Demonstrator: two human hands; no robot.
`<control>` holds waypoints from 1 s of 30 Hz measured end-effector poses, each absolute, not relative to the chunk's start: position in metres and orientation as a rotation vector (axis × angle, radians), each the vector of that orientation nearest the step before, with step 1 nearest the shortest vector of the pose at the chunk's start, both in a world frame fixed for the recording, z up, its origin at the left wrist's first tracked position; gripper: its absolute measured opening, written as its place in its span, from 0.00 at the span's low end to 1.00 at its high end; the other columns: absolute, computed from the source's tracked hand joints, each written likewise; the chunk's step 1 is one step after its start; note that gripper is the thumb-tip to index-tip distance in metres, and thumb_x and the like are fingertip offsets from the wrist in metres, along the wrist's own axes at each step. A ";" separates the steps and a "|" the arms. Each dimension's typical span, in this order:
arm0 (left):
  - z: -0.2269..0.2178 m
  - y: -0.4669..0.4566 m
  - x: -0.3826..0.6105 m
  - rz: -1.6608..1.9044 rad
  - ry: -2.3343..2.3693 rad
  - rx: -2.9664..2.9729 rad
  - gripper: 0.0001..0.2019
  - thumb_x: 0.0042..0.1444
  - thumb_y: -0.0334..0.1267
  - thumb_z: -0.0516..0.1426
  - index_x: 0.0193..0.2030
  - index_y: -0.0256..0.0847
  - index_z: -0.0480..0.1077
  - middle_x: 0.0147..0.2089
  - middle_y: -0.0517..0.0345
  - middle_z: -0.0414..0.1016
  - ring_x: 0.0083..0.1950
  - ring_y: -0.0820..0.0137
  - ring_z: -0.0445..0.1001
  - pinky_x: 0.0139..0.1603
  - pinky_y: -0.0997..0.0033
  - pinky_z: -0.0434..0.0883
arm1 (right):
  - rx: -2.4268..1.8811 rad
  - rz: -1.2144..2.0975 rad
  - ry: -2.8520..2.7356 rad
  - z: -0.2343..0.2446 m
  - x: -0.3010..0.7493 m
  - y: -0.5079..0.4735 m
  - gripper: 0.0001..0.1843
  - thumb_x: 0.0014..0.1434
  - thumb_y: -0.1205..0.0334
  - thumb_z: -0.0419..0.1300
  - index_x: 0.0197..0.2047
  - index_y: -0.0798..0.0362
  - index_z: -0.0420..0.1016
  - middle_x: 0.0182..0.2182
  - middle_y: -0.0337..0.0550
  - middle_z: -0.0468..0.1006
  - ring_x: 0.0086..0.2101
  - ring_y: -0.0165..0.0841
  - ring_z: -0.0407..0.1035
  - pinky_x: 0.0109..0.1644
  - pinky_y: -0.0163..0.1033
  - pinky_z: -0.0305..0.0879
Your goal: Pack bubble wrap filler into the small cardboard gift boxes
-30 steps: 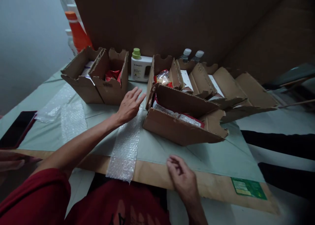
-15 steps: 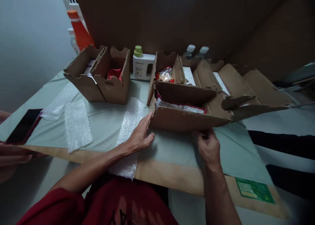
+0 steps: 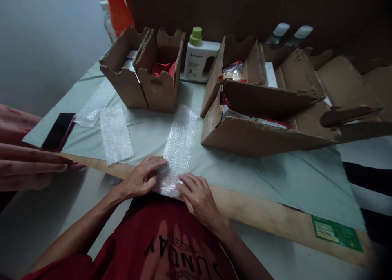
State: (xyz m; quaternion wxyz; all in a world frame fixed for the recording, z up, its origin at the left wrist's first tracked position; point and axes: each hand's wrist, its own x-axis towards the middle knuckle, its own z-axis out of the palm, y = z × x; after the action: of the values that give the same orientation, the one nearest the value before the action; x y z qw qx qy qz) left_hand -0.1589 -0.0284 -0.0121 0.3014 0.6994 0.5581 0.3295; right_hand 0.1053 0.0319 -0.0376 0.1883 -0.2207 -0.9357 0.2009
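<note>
A long strip of bubble wrap [image 3: 180, 137] lies at the table's front edge, its near end close to my red shirt. My left hand [image 3: 142, 178] rests at its left side with fingers stretched out and the thumb apart. On the right side of the strip, the spread fingers of my right hand [image 3: 199, 196] lie on the near end. Neither hand is closed on anything. Beyond them, to the right, stands an open cardboard box [image 3: 269, 139] with packets inside, partly hidden by its front wall.
Left of the strip lie another bubble wrap piece [image 3: 116, 135] and a phone [image 3: 59, 131]. Two cardboard boxes [image 3: 162, 94] stand behind, beside a white bottle [image 3: 199, 61] with a green cap. A person's pink garment [image 3: 24, 157] is at the left edge.
Both hands have left the front cardboard box and moved left and nearer to me, onto the bubble wrap strip. The camera view has tilted down and shifted left.
</note>
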 end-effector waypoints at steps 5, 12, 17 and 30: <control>-0.002 -0.048 -0.154 0.857 1.463 1.725 0.40 0.57 0.39 0.63 0.75 0.47 0.54 0.69 0.43 0.69 0.70 0.53 0.67 0.68 0.45 0.69 | -1.002 1.087 -2.073 -0.037 0.092 0.040 0.12 0.69 0.64 0.54 0.45 0.50 0.80 0.39 0.45 0.84 0.41 0.37 0.77 0.47 0.42 0.74; -0.029 -0.010 -0.135 0.965 2.024 1.528 0.22 0.60 0.34 0.56 0.62 0.39 0.70 0.36 0.58 0.79 0.34 0.69 0.75 0.41 0.68 0.75 | -1.199 1.075 -1.799 -0.030 0.089 0.053 0.19 0.69 0.56 0.57 0.59 0.53 0.72 0.42 0.47 0.84 0.40 0.36 0.78 0.44 0.40 0.74; -0.043 0.004 -0.133 0.857 2.122 1.609 0.27 0.58 0.31 0.56 0.66 0.36 0.65 0.35 0.57 0.78 0.36 0.65 0.75 0.42 0.64 0.74 | -0.866 0.515 -2.251 -0.026 0.089 0.045 0.16 0.67 0.68 0.58 0.57 0.49 0.75 0.50 0.49 0.82 0.52 0.42 0.74 0.56 0.50 0.69; -0.028 -0.017 -0.137 0.873 1.844 2.027 0.19 0.64 0.32 0.54 0.62 0.43 0.70 0.45 0.51 0.80 0.48 0.60 0.75 0.53 0.55 0.71 | -0.947 0.754 -2.447 -0.026 0.071 0.072 0.16 0.71 0.64 0.52 0.53 0.48 0.79 0.45 0.44 0.85 0.43 0.39 0.76 0.50 0.47 0.69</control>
State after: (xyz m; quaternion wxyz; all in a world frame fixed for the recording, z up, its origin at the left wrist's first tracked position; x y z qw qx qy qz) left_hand -0.1374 -0.0166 -0.0276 0.1326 0.6986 0.6354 0.3011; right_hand 0.0708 0.0721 -0.0262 0.2043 -0.3397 -0.8774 0.2704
